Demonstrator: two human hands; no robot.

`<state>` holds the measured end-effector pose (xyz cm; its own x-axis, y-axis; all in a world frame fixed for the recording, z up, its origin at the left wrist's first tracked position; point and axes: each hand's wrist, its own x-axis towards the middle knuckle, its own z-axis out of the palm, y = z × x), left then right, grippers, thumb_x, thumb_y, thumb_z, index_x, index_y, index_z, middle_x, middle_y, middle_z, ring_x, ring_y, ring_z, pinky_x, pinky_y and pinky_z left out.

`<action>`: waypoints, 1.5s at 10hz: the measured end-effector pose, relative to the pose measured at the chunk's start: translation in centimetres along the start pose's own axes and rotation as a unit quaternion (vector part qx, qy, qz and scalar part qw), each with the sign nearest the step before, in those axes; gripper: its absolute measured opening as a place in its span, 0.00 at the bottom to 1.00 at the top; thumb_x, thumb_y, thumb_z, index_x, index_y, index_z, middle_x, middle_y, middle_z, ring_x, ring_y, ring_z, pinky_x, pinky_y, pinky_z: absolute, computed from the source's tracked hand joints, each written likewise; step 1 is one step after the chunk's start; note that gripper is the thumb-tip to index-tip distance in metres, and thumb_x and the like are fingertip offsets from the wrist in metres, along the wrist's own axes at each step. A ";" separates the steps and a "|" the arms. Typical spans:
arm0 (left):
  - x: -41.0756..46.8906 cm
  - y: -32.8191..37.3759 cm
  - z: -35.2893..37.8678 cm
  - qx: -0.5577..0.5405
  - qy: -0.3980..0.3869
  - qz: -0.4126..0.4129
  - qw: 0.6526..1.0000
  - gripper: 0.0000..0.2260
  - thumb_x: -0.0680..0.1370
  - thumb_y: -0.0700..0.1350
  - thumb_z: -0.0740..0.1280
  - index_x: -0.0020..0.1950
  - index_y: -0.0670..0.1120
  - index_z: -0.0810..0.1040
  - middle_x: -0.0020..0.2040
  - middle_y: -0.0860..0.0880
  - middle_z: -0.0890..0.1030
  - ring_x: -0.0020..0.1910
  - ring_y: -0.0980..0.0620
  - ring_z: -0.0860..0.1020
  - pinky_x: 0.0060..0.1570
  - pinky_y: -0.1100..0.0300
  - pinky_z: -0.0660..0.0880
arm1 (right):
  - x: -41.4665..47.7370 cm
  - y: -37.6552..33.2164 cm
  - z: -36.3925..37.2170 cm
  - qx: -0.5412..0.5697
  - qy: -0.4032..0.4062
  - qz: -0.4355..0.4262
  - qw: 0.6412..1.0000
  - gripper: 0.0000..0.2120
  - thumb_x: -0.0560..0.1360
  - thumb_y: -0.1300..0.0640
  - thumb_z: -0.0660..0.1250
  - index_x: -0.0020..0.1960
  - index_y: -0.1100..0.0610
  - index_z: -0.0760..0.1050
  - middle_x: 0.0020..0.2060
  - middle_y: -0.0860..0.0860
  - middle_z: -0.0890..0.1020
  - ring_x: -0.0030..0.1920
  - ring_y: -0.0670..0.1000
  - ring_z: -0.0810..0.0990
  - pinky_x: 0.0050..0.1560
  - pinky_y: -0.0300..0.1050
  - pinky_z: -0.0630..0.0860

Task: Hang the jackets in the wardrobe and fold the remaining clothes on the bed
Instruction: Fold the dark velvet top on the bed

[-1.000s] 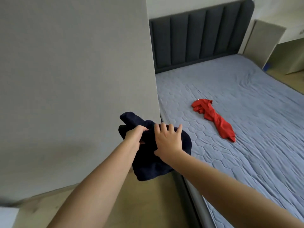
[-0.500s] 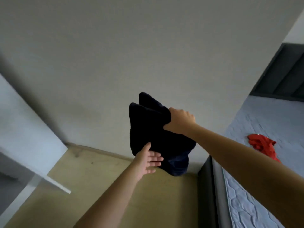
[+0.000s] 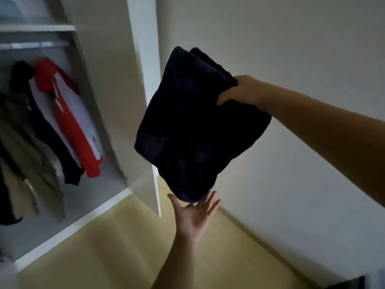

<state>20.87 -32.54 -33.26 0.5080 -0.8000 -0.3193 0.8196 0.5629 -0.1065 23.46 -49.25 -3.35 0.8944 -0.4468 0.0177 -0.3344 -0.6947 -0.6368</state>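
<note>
A folded dark navy garment point(image 3: 200, 126) is held in the air before the wall, just right of the open wardrobe door point(image 3: 143, 80). The right hand point(image 3: 239, 91) — grip clamped on the garment's upper edge. The left hand point(image 3: 193, 215) — fingers spread, palm up, fingertips touching its lower end. Jackets point(image 3: 62, 122) are seen hanging inside the wardrobe point(image 3: 68, 217).

Both forearms are bare, with no sleeves showing; the left hand point(image 3: 194, 215) and right hand point(image 3: 241, 91) wear nothing.
</note>
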 end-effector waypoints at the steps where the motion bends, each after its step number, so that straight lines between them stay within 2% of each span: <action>1: -1.2 3.8 2.5 -0.048 -0.116 0.152 0.980 0.44 0.60 0.64 0.73 0.72 0.46 0.68 0.68 0.38 0.72 0.67 0.37 0.70 0.63 0.38 0.65 | 1.4 -3.5 2.2 0.023 -0.022 -0.004 0.999 0.21 0.64 0.50 0.74 0.55 0.52 0.76 0.46 0.52 0.79 0.42 0.51 0.79 0.41 0.41 0.74; 2: -2.3 7.7 3.1 -0.038 -0.134 0.280 0.950 0.38 0.66 0.65 0.67 0.72 0.50 0.68 0.70 0.44 0.71 0.69 0.41 0.69 0.70 0.46 0.62 | 2.5 -5.3 4.3 0.064 -0.045 -0.017 0.997 0.18 0.65 0.54 0.74 0.54 0.52 0.77 0.48 0.52 0.81 0.45 0.52 0.81 0.44 0.42 0.75; 3: -3.9 11.8 1.4 0.009 -0.133 0.328 0.935 0.33 0.69 0.68 0.65 0.70 0.53 0.71 0.71 0.46 0.71 0.70 0.41 0.68 0.71 0.43 0.59 | 3.7 -6.5 6.2 0.096 -0.084 -0.044 0.991 0.15 0.66 0.56 0.74 0.52 0.51 0.79 0.47 0.49 0.83 0.46 0.51 0.82 0.42 0.41 0.75; 4: -5.7 15.7 -0.3 0.061 -0.119 0.307 0.942 0.30 0.69 0.70 0.65 0.65 0.54 0.77 0.67 0.48 0.75 0.69 0.42 0.70 0.68 0.42 0.64 | 5.3 -7.4 8.2 0.117 -0.140 -0.053 0.982 0.12 0.66 0.57 0.73 0.50 0.50 0.80 0.48 0.51 0.84 0.48 0.52 0.83 0.49 0.45 0.76; 5: -7.0 19.4 -0.4 0.142 -0.012 0.317 0.938 0.31 0.66 0.74 0.64 0.61 0.57 0.79 0.63 0.49 0.79 0.63 0.40 0.75 0.62 0.40 0.70 | 7.7 -7.9 10.9 0.137 -0.200 -0.061 0.968 0.11 0.68 0.59 0.72 0.49 0.49 0.80 0.47 0.51 0.85 0.47 0.52 0.84 0.46 0.45 0.77; 6: -8.6 23.1 0.3 0.199 0.113 0.357 0.906 0.33 0.65 0.76 0.62 0.60 0.56 0.80 0.58 0.48 0.81 0.57 0.41 0.80 0.52 0.45 0.77 | 10.5 -8.6 13.7 0.149 -0.260 -0.075 0.951 0.15 0.67 0.58 0.73 0.53 0.50 0.78 0.49 0.51 0.85 0.48 0.54 0.84 0.47 0.47 0.78; 7: -10.9 26.9 1.6 0.255 0.152 0.379 0.877 0.26 0.66 0.73 0.62 0.50 0.57 0.83 0.49 0.53 0.85 0.47 0.50 0.84 0.38 0.54 0.80 | 13.4 -9.7 16.4 0.170 -0.318 -0.099 0.927 0.23 0.62 0.55 0.74 0.56 0.50 0.77 0.48 0.49 0.85 0.47 0.52 0.84 0.42 0.43 0.79; 8: -12.5 30.4 3.7 0.303 0.204 0.402 0.839 0.25 0.65 0.73 0.62 0.48 0.57 0.80 0.41 0.56 0.85 0.40 0.55 0.84 0.33 0.59 0.79 | 16.1 -10.8 19.4 0.211 -0.367 -0.123 0.897 0.26 0.62 0.58 0.76 0.59 0.49 0.75 0.50 0.48 0.85 0.49 0.50 0.84 0.40 0.39 0.80; 9: -14.4 33.6 6.7 0.331 0.222 0.400 0.826 0.26 0.67 0.66 0.68 0.58 0.52 0.79 0.50 0.50 0.84 0.49 0.49 0.83 0.44 0.53 0.79 | 18.3 -12.2 22.6 0.246 -0.395 -0.136 0.875 0.26 0.62 0.56 0.73 0.59 0.46 0.74 0.50 0.45 0.84 0.48 0.48 0.84 0.39 0.36 0.80; 10: -16.1 36.9 10.0 0.341 0.282 0.402 0.802 0.27 0.67 0.54 0.75 0.63 0.46 0.77 0.55 0.43 0.83 0.53 0.42 0.82 0.49 0.49 0.77 | 20.4 -14.7 25.4 0.291 -0.399 -0.156 0.856 0.28 0.62 0.58 0.72 0.60 0.44 0.73 0.49 0.42 0.84 0.47 0.44 0.83 0.38 0.34 0.79; 11: -17.4 40.4 13.2 0.354 0.286 0.422 0.784 0.26 0.64 0.51 0.75 0.60 0.45 0.79 0.52 0.42 0.84 0.48 0.42 0.83 0.45 0.52 0.78 | 22.8 -17.9 27.5 0.336 -0.395 -0.183 0.836 0.31 0.61 0.62 0.72 0.61 0.43 0.71 0.49 0.39 0.83 0.48 0.42 0.83 0.40 0.33 0.78; 12: -18.7 44.3 17.9 0.386 0.285 0.454 0.750 0.21 0.67 0.50 0.74 0.57 0.44 0.80 0.50 0.41 0.84 0.49 0.42 0.82 0.50 0.50 0.77 | 25.9 -21.7 29.1 0.367 -0.388 -0.202 0.821 0.29 0.62 0.60 0.72 0.59 0.41 0.71 0.49 0.40 0.83 0.49 0.44 0.83 0.40 0.35 0.79; 13: -20.1 49.1 22.7 0.419 0.254 0.500 0.714 0.12 0.71 0.47 0.71 0.53 0.44 0.82 0.47 0.42 0.84 0.43 0.46 0.84 0.48 0.52 0.78 | 29.4 -25.9 30.5 0.400 -0.368 -0.212 0.812 0.30 0.62 0.59 0.71 0.63 0.47 0.72 0.51 0.45 0.84 0.49 0.48 0.84 0.40 0.38 0.80; 14: -20.8 54.9 27.9 0.450 0.227 0.543 0.672 0.12 0.70 0.43 0.70 0.51 0.43 0.82 0.45 0.42 0.84 0.38 0.48 0.83 0.39 0.55 0.82 | 33.2 -30.6 31.2 0.424 -0.349 -0.234 0.802 0.34 0.61 0.63 0.71 0.67 0.55 0.70 0.50 0.48 0.85 0.48 0.48 0.84 0.39 0.37 0.79; 15: -21.3 60.4 34.1 0.480 0.208 0.557 0.645 0.08 0.70 0.41 0.69 0.48 0.43 0.82 0.39 0.44 0.85 0.34 0.49 0.83 0.30 0.60 0.79 | 36.7 -36.2 30.7 0.447 -0.302 -0.271 0.797 0.33 0.62 0.63 0.70 0.67 0.57 0.70 0.52 0.50 0.84 0.51 0.49 0.83 0.42 0.38 0.80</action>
<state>68.55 11.39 -0.75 0.9718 0.2281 0.0598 -0.1050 0.1914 0.9759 77.54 -23.22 -3.30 0.9057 0.3227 0.2750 0.2539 0.1065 -0.9613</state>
